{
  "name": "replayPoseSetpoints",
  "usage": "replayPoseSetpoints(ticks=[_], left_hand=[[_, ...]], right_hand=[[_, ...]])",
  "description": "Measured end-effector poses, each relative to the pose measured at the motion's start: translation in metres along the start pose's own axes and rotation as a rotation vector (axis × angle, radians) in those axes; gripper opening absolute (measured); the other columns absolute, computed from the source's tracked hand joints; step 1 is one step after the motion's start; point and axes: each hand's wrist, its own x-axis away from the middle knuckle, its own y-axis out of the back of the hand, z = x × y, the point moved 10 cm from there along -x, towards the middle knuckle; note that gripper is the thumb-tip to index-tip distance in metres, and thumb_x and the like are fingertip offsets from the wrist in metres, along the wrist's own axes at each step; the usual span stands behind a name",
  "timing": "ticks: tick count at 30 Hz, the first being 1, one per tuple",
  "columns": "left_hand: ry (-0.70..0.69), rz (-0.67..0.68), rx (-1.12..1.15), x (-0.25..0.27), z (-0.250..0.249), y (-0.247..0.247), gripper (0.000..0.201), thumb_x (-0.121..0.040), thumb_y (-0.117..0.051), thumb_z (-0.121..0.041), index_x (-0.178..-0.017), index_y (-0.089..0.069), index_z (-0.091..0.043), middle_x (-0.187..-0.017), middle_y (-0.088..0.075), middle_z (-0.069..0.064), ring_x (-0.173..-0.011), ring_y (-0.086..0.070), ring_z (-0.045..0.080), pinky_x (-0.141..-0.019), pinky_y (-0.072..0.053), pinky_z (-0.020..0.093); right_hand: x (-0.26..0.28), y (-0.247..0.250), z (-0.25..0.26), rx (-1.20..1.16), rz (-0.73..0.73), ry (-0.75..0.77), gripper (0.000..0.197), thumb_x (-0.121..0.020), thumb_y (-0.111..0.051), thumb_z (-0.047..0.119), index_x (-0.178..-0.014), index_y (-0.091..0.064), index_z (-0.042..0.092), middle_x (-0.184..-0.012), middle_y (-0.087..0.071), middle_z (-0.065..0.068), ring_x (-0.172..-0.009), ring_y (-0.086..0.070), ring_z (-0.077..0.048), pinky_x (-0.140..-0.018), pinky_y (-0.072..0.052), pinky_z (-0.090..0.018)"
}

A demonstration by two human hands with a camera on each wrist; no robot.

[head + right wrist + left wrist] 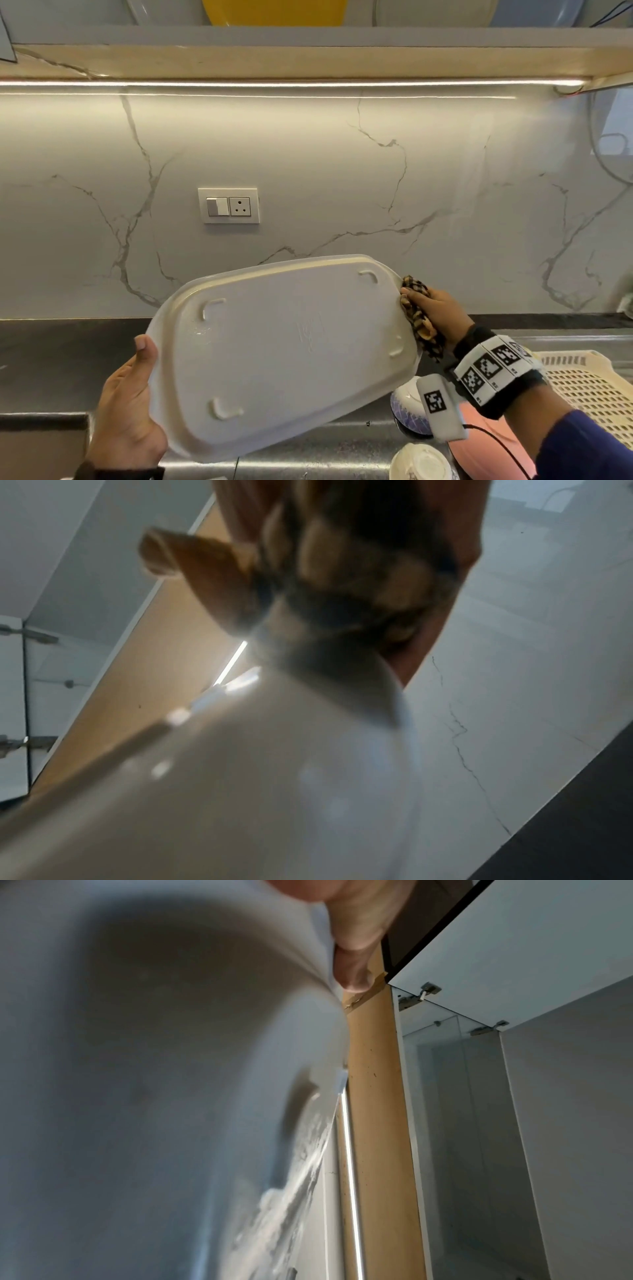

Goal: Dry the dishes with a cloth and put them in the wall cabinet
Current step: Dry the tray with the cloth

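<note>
The white tray (pixel 284 346), underside up above the bench (pixel 51 359), is mid-drying — left hand (pixel 128 407) grasping its near-left end, right hand (pixel 435 313) clenching the cloth (pixel 419 315) against its far-right rim — next wiping across the wet base

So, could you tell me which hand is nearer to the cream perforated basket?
Right. The right hand, gripping the patterned cloth at the white tray's right end, is up and left of the basket; the left hand holds the tray's far left end.
</note>
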Motion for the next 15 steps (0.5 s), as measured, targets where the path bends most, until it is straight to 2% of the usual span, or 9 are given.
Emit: replayPoseSetpoints(ticks=[1,3,4,6,7,10,13,14,15], left_hand=[[0.01,-0.024,0.01,-0.001,0.003,0.001,0.075,-0.034,-0.074,-0.071,-0.084,-0.069,-0.015,-0.082,-0.072,0.002,-0.065,-0.07,0.016,-0.052,-0.057,0.032],[0.044,-0.06,0.06,0.002,0.011,0.0,0.07,-0.049,-0.067,-0.069,-0.094,-0.066,-0.015,-0.098,-0.068,0.006,-0.079,-0.067,0.021,-0.06,-0.057,0.035],[0.068,-0.058,0.09,0.004,0.017,-0.004,0.08,-0.048,-0.07,-0.07,-0.104,-0.064,-0.014,-0.108,-0.066,0.01,-0.09,-0.064,0.026,-0.068,-0.055,0.039],[0.1,-0.095,0.104,0.008,0.029,-0.004,0.116,-0.025,-0.079,-0.074,-0.121,-0.059,-0.012,-0.12,-0.062,0.014,-0.107,-0.059,0.032,-0.085,-0.049,0.045],[0.11,-0.121,0.111,0.01,0.034,-0.004,0.127,-0.016,-0.079,-0.073,-0.124,-0.057,-0.011,-0.122,-0.061,0.015,-0.11,-0.057,0.033,-0.087,-0.049,0.046],[0.122,-0.164,0.174,0.011,0.045,0.0,0.134,-0.01,-0.079,-0.072,-0.127,-0.055,-0.011,-0.124,-0.06,0.014,-0.112,-0.056,0.032,-0.074,-0.054,0.046],[0.132,-0.153,0.256,0.01,0.058,-0.001,0.132,-0.011,-0.082,-0.07,-0.127,-0.055,-0.013,-0.125,-0.06,0.012,-0.113,-0.057,0.032,-0.079,-0.053,0.048],[0.149,-0.141,0.263,0.011,0.062,-0.006,0.123,-0.015,-0.083,-0.069,-0.123,-0.058,-0.015,-0.121,-0.063,0.011,-0.108,-0.06,0.03,-0.076,-0.055,0.047],[0.154,-0.101,0.271,0.013,0.065,-0.017,0.103,-0.028,-0.083,-0.067,-0.115,-0.064,-0.017,-0.115,-0.067,0.01,-0.1,-0.065,0.026,-0.071,-0.057,0.044]], right_hand=[[0.002,0.0,-0.007,-0.044,-0.018,-0.029,0.017,-0.093,-0.054,0.02,-0.094,-0.062,0.005,-0.075,-0.063,-0.008,-0.06,-0.063,-0.012,-0.062,-0.053,-0.024],[0.007,0.001,-0.02,-0.163,-0.057,-0.083,0.02,-0.093,-0.054,0.023,-0.098,-0.061,0.005,-0.077,-0.062,-0.009,-0.067,-0.059,-0.019,-0.065,-0.049,-0.03],[0.01,0.002,-0.026,-0.241,-0.089,-0.109,0.021,-0.093,-0.054,0.024,-0.098,-0.061,0.005,-0.079,-0.062,-0.01,-0.07,-0.058,-0.021,-0.067,-0.048,-0.033],[0.017,0.006,-0.032,-0.375,-0.167,-0.137,0.02,-0.093,-0.054,0.024,-0.089,-0.061,0.006,-0.08,-0.06,-0.011,-0.071,-0.057,-0.022,-0.065,-0.047,-0.033],[0.02,0.009,-0.033,-0.414,-0.206,-0.134,0.019,-0.092,-0.055,0.024,-0.085,-0.061,0.008,-0.079,-0.06,-0.011,-0.07,-0.056,-0.021,-0.064,-0.046,-0.032],[0.032,0.013,-0.034,-0.565,-0.32,-0.106,0.019,-0.091,-0.056,0.023,-0.084,-0.061,0.007,-0.074,-0.057,-0.009,-0.066,-0.053,-0.019,-0.061,-0.045,-0.03],[0.047,-0.004,-0.037,-0.763,-0.37,-0.151,0.025,-0.094,-0.052,0.028,-0.074,-0.055,0.013,-0.061,-0.052,-0.003,-0.053,-0.047,-0.016,-0.049,-0.041,-0.022],[0.05,-0.013,-0.037,-0.814,-0.368,-0.163,0.027,-0.095,-0.051,0.029,-0.071,-0.053,0.016,-0.053,-0.05,0.0,-0.045,-0.044,-0.013,-0.043,-0.038,-0.018],[0.055,-0.024,-0.034,-0.868,-0.359,-0.166,0.029,-0.095,-0.049,0.029,-0.069,-0.051,0.017,-0.046,-0.049,0.004,-0.036,-0.041,-0.01,-0.039,-0.035,-0.014]])
